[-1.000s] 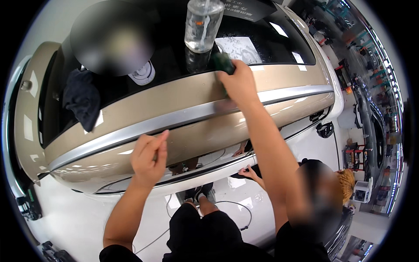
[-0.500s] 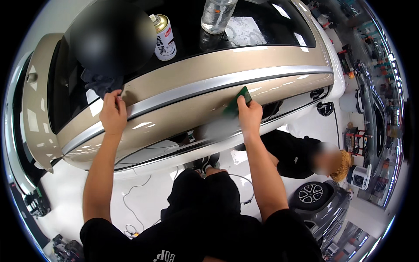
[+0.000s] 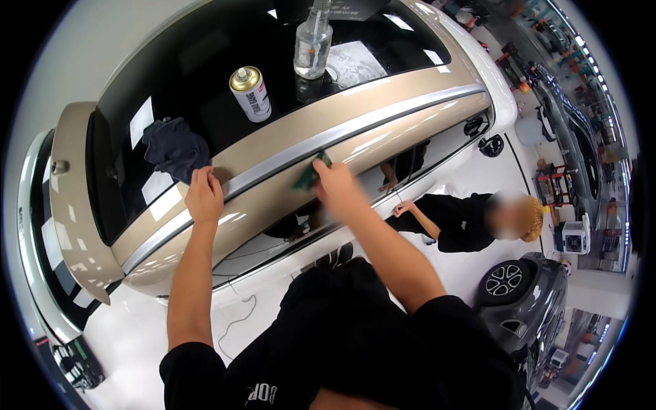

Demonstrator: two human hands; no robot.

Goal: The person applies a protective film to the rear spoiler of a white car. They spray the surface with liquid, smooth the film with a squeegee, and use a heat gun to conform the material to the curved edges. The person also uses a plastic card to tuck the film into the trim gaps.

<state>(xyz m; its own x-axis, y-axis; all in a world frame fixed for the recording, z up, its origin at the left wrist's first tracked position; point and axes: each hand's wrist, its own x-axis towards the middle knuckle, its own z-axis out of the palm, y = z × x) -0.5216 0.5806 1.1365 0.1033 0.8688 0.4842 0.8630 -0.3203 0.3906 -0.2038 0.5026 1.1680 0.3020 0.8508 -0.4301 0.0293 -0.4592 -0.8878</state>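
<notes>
My left hand (image 3: 204,195) rests at the silver roof rail (image 3: 273,164) of a beige car, with fingertips pinched together. A crumpled dark grey cloth (image 3: 176,149) lies on the black glass roof right beside those fingertips. Whatever is between them, if anything, is too small to make out. Smeared by motion, my right hand (image 3: 336,183) grips a green squeegee card (image 3: 306,175) against the beige side panel (image 3: 263,194) just below the rail.
On the glass roof (image 3: 205,75) stand a white spray can (image 3: 251,97) with a gold top and a clear spray bottle (image 3: 313,51). A co-worker (image 3: 451,219) in black is at the car's right side. A grey car (image 3: 523,301) stands behind; a cable (image 3: 238,318) trails on the floor.
My right hand has slid the green squeegee leftward along the panel. A blurred round black shape over the roof is gone, baring the cloth. The co-worker's hand and forearm now show. The view has shifted.
</notes>
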